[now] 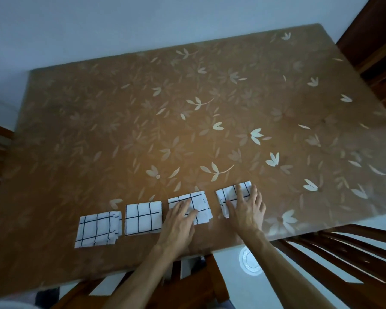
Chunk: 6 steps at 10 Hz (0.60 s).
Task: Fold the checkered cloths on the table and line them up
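four checkered cloths lie folded in a row along the near edge of the table point(210, 97), which carries a brown floral cover; leftmost cloth point(97, 229) sits flat with a few layer edges poking out stepped on its right side; second cloth point(142, 218) just beside it looks the neatest, a clean square; third cloth point(196, 206) has the left hand point(179, 221) resting on it, fingers spread and flat, palm down, pressing rather than gripping; fourth cloth point(233, 195) at the right end has the right hand point(246, 208) laid flat over it the same way, fingers extended, nothing pinched or lifted; neither hand holds anything as far as the view shows; small gaps separate the cloths, none overlap; the row is not quite straight, it climbs away from the near edge going rightward, though some of that may be the wide-angle lens; no unfolded cloth visible anywhere else on the table; judgement: folding looks done for all four, task is at its tail end, hands seem to be smoothing or nudging the last two into line; what is left is likely only squaring up the row and tidying the stepped edges on the leftmost and third cloths; wooden chairs point(343, 259) stand at the near side, not involved.
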Motion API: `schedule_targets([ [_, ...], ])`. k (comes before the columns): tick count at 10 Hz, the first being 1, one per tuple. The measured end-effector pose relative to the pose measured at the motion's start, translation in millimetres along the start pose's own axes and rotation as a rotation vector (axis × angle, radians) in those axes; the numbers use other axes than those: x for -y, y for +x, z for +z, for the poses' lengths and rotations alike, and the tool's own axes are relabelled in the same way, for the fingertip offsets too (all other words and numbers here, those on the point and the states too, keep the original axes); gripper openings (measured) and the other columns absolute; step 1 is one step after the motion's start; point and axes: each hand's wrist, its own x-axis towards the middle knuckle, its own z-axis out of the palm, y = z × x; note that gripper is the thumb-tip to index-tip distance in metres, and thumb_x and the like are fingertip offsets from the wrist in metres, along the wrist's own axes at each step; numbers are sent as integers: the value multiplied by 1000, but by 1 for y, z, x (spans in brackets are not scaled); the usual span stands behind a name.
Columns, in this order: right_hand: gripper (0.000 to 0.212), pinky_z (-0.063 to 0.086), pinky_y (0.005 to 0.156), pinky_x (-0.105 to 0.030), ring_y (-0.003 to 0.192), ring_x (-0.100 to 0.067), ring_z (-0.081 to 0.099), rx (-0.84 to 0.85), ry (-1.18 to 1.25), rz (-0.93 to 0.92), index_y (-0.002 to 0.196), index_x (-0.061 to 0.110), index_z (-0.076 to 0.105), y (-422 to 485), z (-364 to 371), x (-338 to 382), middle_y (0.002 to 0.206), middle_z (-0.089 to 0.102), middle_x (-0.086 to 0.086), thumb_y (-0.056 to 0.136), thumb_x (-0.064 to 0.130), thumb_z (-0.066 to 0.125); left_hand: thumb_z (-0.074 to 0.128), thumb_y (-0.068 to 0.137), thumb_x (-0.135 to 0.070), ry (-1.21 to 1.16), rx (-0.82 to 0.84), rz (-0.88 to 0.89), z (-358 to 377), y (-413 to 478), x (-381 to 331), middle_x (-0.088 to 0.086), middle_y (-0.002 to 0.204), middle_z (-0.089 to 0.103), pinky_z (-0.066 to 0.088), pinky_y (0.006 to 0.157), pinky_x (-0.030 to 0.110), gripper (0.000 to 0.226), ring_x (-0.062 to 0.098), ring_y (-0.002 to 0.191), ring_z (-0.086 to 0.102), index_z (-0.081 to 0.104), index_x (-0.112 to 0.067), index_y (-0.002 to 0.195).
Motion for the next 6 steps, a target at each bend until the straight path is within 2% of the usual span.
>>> schedule_targets([
  [1, 64, 21, 116, -53, 149, -38, 11, 9, 5, 2, 153, 30, 20, -5, 0, 8, 161, 10, -21, 98, 57, 38, 47, 100, -16, -31, -20, -12, -6, -5, -1, 5, 160, 29, 28, 120, 39, 41, 24, 148, 24, 49, -22, 141],
  [2, 59, 13, 119, -53, 150, -39, 12, -42, 20, -56, 152, 26, 29, -13, -8, 10, 161, 16, -22, 100, 51, 40, 51, 99, -17, -45, -54, -8, -16, -18, -3, 4, 158, 33, 30, 119, 37, 40, 22, 146, 28, 50, -21, 139],
  [3, 48, 23, 117, -49, 144, -37, 30, -92, 79, -178, 143, 19, 47, -26, -18, 15, 154, 34, -20, 98, 38, 50, 51, 100, -21, -54, -71, -29, -30, -36, -5, 0, 147, 47, 37, 112, 32, 41, 18, 137, 39, 49, -20, 141],
  [4, 40, 40, 107, -46, 124, -32, 52, -19, 177, -227, 134, 15, 56, -50, -34, 26, 138, 54, -13, 99, 34, 48, 50, 101, -24, -82, -85, -79, -46, -57, -2, -3, 135, 57, 46, 101, 30, 37, 15, 126, 50, 54, -21, 137],
  [5, 29, 49, 92, -44, 104, -31, 62, -47, 186, -313, 122, 12, 59, -88, -42, 32, 113, 65, -11, 97, 24, 49, 50, 101, -27, -82, -161, -109, -58, -91, -2, -2, 123, 63, 48, 91, 28, 30, 15, 117, 55, 61, -20, 127],
  [6, 30, 53, 83, -43, 94, -33, 64, -68, 175, -391, 122, 11, 56, -125, -50, 34, 103, 66, -12, 93, 16, 51, 49, 101, -28, -68, -232, -128, -70, -129, -3, 0, 111, 67, 47, 77, 29, 24, 18, 106, 59, 66, -20, 116],
])
